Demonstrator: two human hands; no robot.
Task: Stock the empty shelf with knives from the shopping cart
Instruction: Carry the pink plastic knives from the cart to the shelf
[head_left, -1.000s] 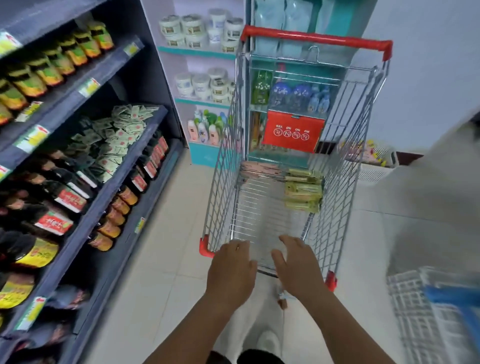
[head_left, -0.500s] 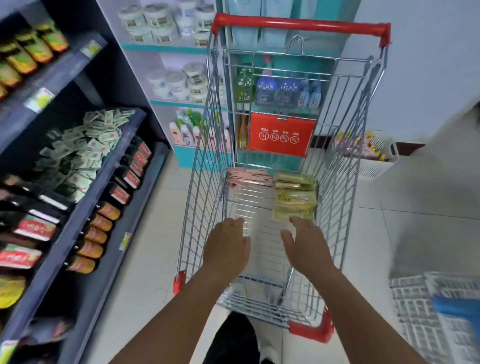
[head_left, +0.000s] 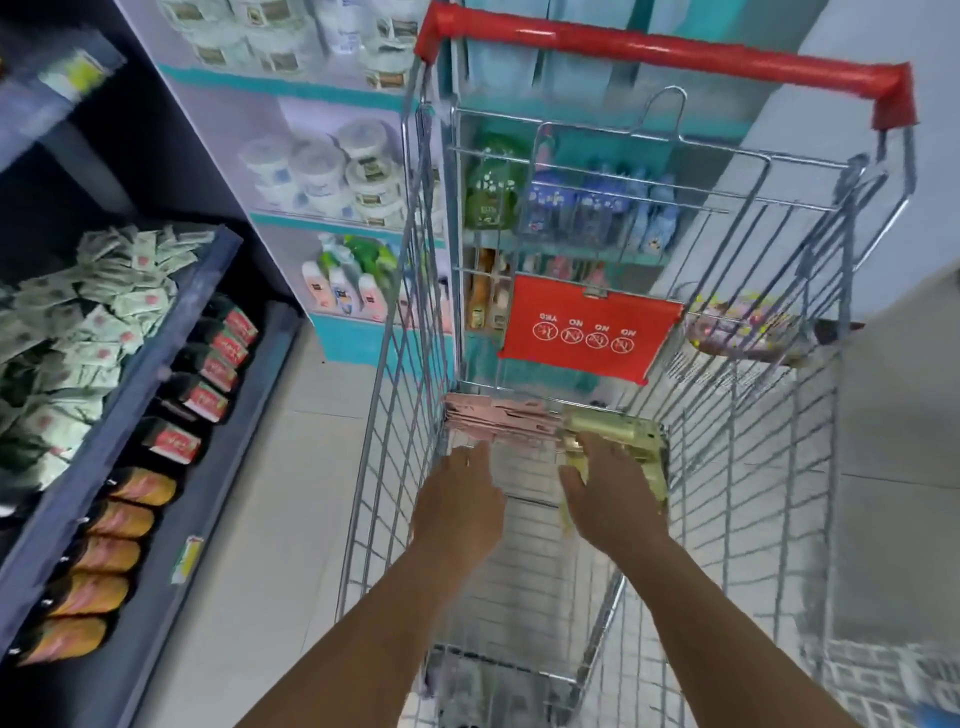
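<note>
Two bare forearms reach down into the shopping cart (head_left: 519, 291). Left hand (head_left: 460, 499), fingers straight and relaxed, holds nothing, just short of the pink packs (head_left: 498, 418). Right hand (head_left: 610, 493) lies spread over the green knife packs (head_left: 631, 441); whether its grip has closed on them, cannot tell. Both stacks sit on the cart floor at the far end, below the red flap (head_left: 587, 335). Dark shelf (head_left: 130, 374) of bottles at left.

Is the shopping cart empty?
No, pink packs and green packs lie at the far end of the shopping cart.
</note>
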